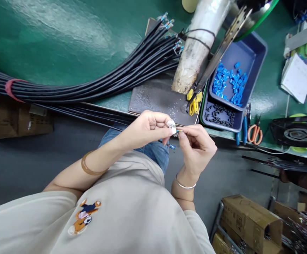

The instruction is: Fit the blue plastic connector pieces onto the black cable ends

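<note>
My left hand point(155, 126), with white wrapping on a fingertip, pinches the end of a cable over the bench's front edge. Thin coloured wires point(179, 131), blue and yellowish, stick out of that pinch toward the right. My right hand point(198, 143) is closed, thumb and forefinger pressed together on the wire tips. Just below my left fingers hangs a small blue connector point(172, 146) on a dark cable. Most of the held cable is hidden by my left hand.
A thick bundle of black cables point(90, 92) with stripped ends crosses the green bench point(50, 42). To the right are a bin of blue connectors point(259, 53), a bin of small black parts point(235, 127), yellow-handled cutters point(194, 106) and orange-handled pliers point(255, 134).
</note>
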